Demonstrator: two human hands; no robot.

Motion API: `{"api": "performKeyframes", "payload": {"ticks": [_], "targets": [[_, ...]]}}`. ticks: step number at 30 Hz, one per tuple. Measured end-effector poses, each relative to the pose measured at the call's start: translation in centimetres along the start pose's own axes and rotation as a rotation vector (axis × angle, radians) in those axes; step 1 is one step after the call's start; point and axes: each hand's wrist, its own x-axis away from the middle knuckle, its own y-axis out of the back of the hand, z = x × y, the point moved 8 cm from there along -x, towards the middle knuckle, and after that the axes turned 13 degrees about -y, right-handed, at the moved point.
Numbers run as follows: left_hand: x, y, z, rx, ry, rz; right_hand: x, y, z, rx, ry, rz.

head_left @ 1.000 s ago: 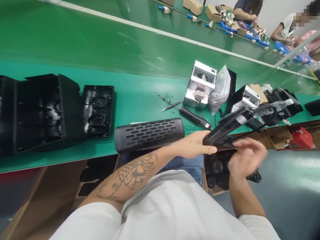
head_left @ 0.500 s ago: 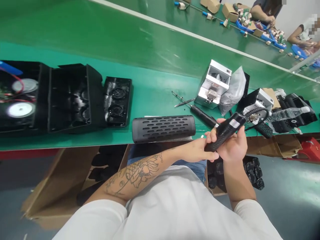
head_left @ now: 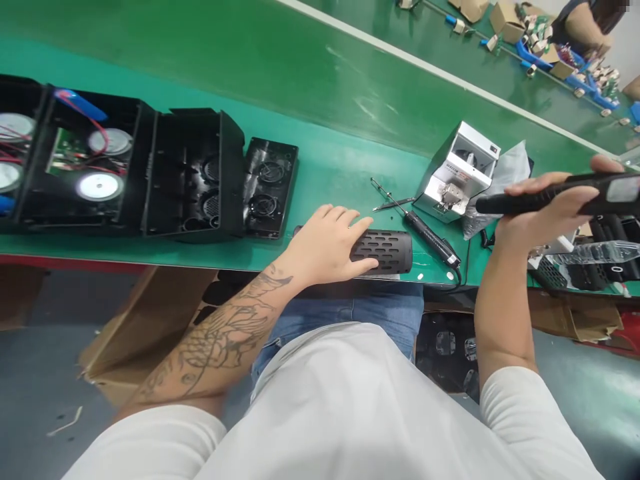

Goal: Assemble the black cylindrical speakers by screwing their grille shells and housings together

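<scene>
My left hand (head_left: pixel 334 248) lies with fingers spread over the left part of a black slotted speaker grille (head_left: pixel 387 252) at the bench's front edge. Raised at the right, my right hand (head_left: pixel 545 200) is wrapped round a black electric screwdriver (head_left: pixel 575 193) with a pale label; its far end runs out of view. A second black screwdriver (head_left: pixel 430 237) lies on the green bench (head_left: pixel 345 180) between the grille and a silver screw feeder (head_left: pixel 457 173). Tweezers (head_left: pixel 393 204) rest near its tip.
Open black speaker housings (head_left: pixel 187 173) with wires and round drivers line the left, beside a black panel (head_left: pixel 271 188). A plastic bag (head_left: pixel 507 167), a clear bottle (head_left: pixel 605 252) and black parts stand right. Cardboard boxes (head_left: pixel 135 320) sit below. Another person's arm (head_left: pixel 583 30) shows across.
My left hand has moved left from the screwdriver onto the grille. My right hand has lifted the screwdriver up and to the right. The view has shifted left.
</scene>
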Motion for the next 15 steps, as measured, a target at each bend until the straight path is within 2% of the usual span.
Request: {"api": "performKeyframes", "payload": {"ticks": [2, 4, 7, 11, 15], "targets": [[-0.1, -0.7, 0.2, 0.010, 0.071, 0.143, 0.0, -1.6, -2.8, 0.036, -0.029, 0.019], [-0.2, -0.8, 0.1, 0.015, 0.115, 0.212, 0.4, -2.7, -4.7, 0.086, -0.068, 0.040], [-0.3, -0.6, 0.0, 0.011, 0.130, 0.223, 1.0, -3.3, -7.1, 0.137, -0.125, 0.062], [-0.2, -0.6, 0.2, 0.007, 0.124, 0.219, 0.9, -3.0, -9.8, 0.136, -0.207, 0.096], [-0.2, -0.6, 0.3, 0.004, 0.129, 0.211, 0.9, -2.8, -9.8, 0.098, -0.255, 0.063]]}}
